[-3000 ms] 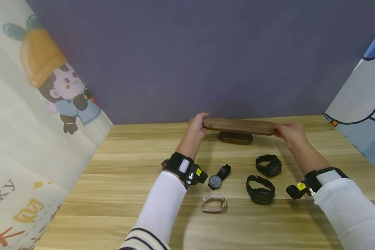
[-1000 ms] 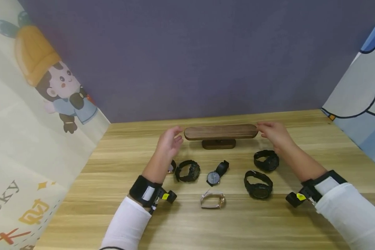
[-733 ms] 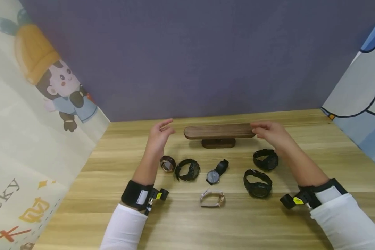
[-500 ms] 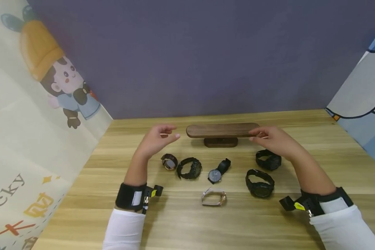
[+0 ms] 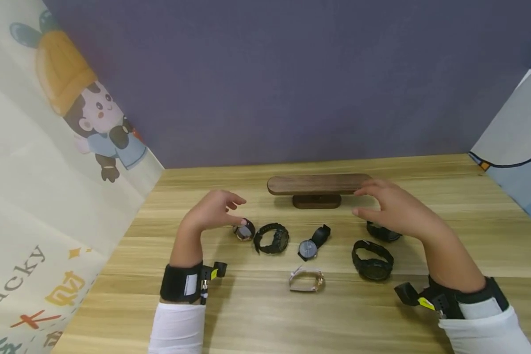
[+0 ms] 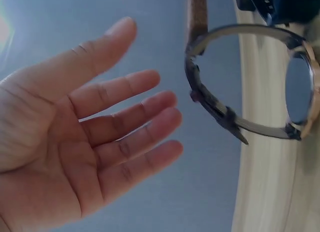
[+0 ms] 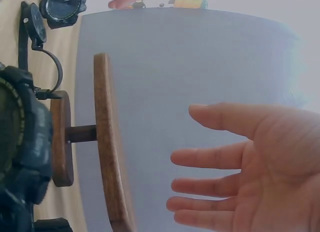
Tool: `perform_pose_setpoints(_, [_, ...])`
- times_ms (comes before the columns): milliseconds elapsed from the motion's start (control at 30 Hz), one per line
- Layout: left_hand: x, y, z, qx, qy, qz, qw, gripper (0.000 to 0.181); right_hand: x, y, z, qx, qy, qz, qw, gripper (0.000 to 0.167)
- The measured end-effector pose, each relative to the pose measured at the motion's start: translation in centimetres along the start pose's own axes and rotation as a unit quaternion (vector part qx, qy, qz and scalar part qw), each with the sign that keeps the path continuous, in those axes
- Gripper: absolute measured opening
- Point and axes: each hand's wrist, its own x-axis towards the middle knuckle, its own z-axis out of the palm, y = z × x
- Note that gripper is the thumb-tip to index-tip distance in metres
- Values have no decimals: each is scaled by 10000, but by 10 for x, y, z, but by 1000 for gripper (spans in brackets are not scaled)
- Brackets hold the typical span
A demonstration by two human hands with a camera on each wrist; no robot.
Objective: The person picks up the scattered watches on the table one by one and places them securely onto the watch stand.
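Note:
My left hand [image 5: 212, 210] hovers with relaxed, spread fingers just behind a small brown-strapped watch [image 5: 244, 230], holding nothing. That watch's rose-gold case [image 6: 311, 90] and closed strap show in the left wrist view, apart from the fingers. Over the table at the right my right hand [image 5: 396, 206] is held with thumb and fingers apart, also holding nothing. It partly covers a black watch [image 5: 385, 233] and the right end of a dark wooden stand [image 5: 316, 184]. The right wrist view shows the stand's bar [image 7: 107, 142], post and base, with the hand clear of them.
Between the hands lie a chunky black watch [image 5: 272, 239], a grey-dial watch [image 5: 309, 249] with a black strap, a pale-strapped gold watch [image 5: 307, 280] and another black watch [image 5: 373, 261]. A dark wall [image 5: 301, 83] rises behind the wooden table [image 5: 248, 314].
Both hands have let go of the wooden stand, which now stands on the table. The left hand has moved left and nearer to the brown-strapped watch; the right has come nearer to the black watches.

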Motion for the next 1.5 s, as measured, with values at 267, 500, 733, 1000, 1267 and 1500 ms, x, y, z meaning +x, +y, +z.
perform_pose_setpoints(267, [4, -4, 9, 562, -222, -98, 9981, 30, -7, -5, -3, -107, 325, 97, 9994, 55])
perform_pose_setpoints(500, [8, -3, 13, 759, -98, -159, 9969, 16, -11, -11, -7, -65, 607, 135, 9980, 49])
perform_pose_setpoints(733, [4, -1, 4, 982, 197, -101, 9949, 10, -13, -15, -7, -99, 745, 22, 9972, 48])
perform_pose_setpoints(1000, [-8, 9, -7, 149, 1000, -35, 9949, 16, -18, -23, -3, -234, 1112, -315, 9930, 44])
perform_pose_setpoints(1267, [1, 25, 3, -3177, 1137, -336, 9408, 26, -22, -37, 7, -205, 1475, -717, 9863, 39])
perform_pose_setpoints(1500, [16, 45, 22, -5501, 1143, 134, 8272, 23, -23, -53, 20, -143, 2180, -1350, 9665, 40])
